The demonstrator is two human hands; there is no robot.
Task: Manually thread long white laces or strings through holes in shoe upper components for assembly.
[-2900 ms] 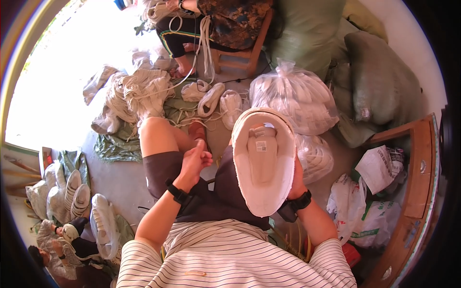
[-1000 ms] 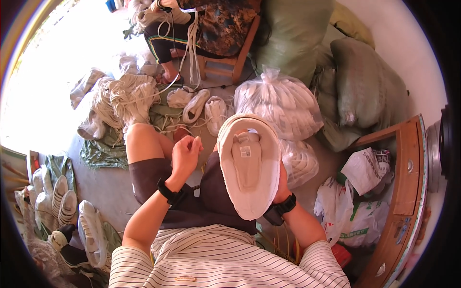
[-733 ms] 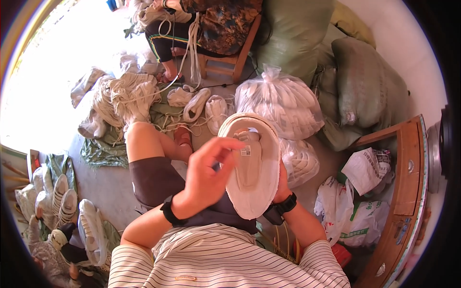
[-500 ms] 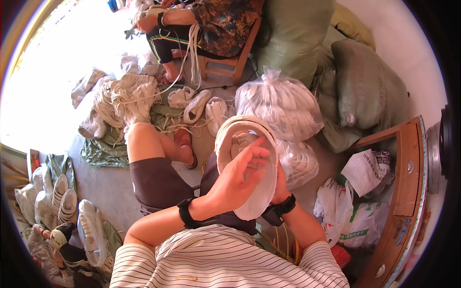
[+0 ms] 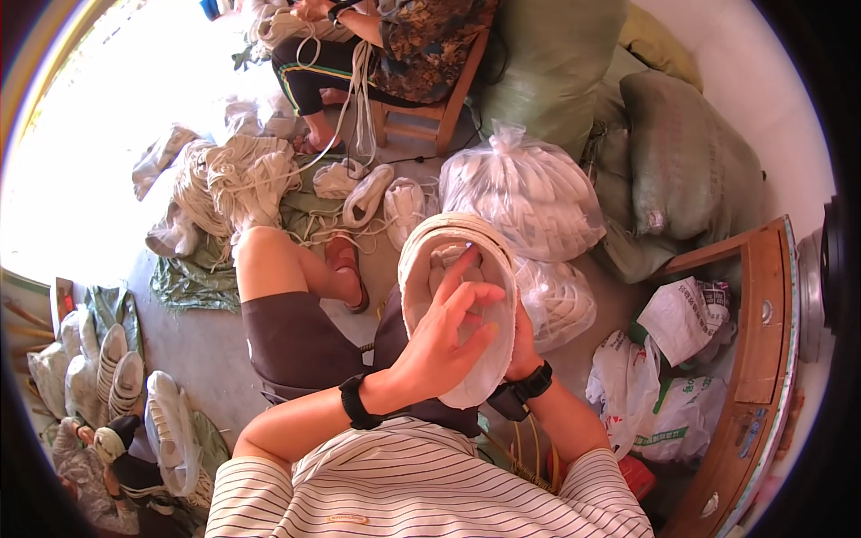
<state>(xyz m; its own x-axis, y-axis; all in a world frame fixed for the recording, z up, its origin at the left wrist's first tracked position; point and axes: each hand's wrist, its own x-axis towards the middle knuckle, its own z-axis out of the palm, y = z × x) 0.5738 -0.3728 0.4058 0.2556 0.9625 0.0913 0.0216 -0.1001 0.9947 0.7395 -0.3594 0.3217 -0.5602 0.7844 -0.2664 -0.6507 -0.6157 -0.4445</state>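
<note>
A pale, off-white shoe (image 5: 473, 386) is held up in front of my lap, its hollow side facing me and its thick, ridged rim at the far end. My right hand (image 5: 523, 348) grips its right side, with most of the fingers hidden behind it. Over the hollow lies my left hand (image 5: 447, 336), fingers apart and the index finger reaching in toward the far end. Whether that fingertip touches the lining I cannot tell. Beyond the shoe, several similar light shoes (image 5: 367, 195) lie on the floor by a heap of cream cords (image 5: 238, 179).
Clear bags of pale shoes (image 5: 525, 193) stand ahead, with large green sacks (image 5: 686, 148) behind. A wooden drawer unit (image 5: 762, 350) and white plastic bags (image 5: 623, 381) are at right. Shoes (image 5: 170, 430) stand at left. A co-worker (image 5: 417, 45) sits on a wooden chair, handling cords.
My left index finger has straightened and reaches farther toward the shoe's far end. The shoe has shifted very slightly. The co-worker's hands have moved up and to the right.
</note>
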